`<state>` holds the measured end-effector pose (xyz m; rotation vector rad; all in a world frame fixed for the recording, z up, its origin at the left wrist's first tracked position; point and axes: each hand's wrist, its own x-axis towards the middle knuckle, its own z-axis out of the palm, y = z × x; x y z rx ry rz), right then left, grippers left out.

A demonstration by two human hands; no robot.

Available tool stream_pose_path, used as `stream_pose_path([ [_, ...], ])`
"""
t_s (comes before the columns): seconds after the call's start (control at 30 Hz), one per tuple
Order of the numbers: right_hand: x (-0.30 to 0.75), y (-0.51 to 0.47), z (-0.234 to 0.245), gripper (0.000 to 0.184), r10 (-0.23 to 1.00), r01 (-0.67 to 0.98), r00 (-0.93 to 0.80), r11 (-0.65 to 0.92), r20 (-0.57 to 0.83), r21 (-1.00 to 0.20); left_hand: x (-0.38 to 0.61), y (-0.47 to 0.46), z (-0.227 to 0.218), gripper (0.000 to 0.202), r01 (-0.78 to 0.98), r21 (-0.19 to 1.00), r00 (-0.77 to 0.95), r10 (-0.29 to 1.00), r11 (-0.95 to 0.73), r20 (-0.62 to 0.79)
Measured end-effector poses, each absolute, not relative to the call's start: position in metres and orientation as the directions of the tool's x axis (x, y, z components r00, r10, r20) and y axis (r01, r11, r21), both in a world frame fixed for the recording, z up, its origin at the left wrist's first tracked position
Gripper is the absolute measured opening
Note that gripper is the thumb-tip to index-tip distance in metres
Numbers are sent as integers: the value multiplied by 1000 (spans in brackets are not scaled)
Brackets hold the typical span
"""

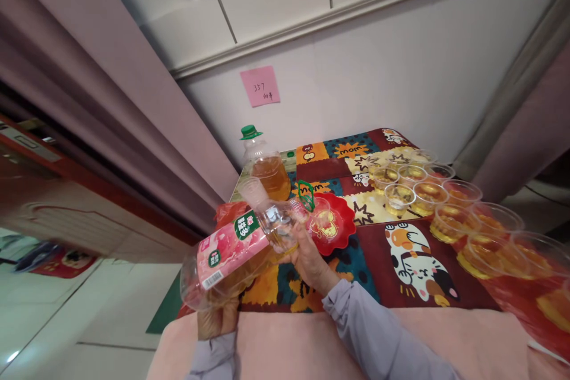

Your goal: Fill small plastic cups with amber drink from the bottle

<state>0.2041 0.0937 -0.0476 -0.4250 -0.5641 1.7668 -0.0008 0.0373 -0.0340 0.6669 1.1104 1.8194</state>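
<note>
A large clear juice bottle (pixel 234 246) with a pink label lies tilted across my two hands, its neck pointing up and right. Amber liquid shows inside it. My left hand (pixel 218 316) is closed under its base end, fingers partly hidden by the bottle. My right hand (pixel 308 256) is closed around the bottle's shoulder near the neck. By the neck is a green ring handle (pixel 306 196). Just beyond sits a red scalloped plate (pixel 342 231), with what looks like a clear cup (pixel 321 214) on it. A translucent pale piece (pixel 253 190), perhaps stacked cups, overlaps the bottle.
Behind stands another jug (pixel 269 175) of amber liquid with a green cap (pixel 250 132). Several clear cups of yellow liquid (pixel 431 195) stand in rows at the right. A patterned cloth (pixel 378 267) covers the table. A pink note (pixel 260 86) is on the wall.
</note>
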Motion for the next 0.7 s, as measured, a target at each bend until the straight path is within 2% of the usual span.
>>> stream_pose_path([
  [0.1,204,93,-47,88,968,-792,-253,-203,6,-576,-3,39,-36,75,-410,884,-467,884,-223,7],
  [0.4,205,93,-46,86,967,-788,-253,-215,-16,-577,-2,41,-35,85,-409,879,-479,877,-245,21],
  [0.53,205,94,-47,89,967,-785,-254,-223,-27,-578,0,42,-33,83,-413,880,-484,875,-235,7],
  [0.7,206,94,-47,83,961,-781,-273,-242,-34,-576,1,43,-36,80,-402,888,-528,849,-222,-27],
])
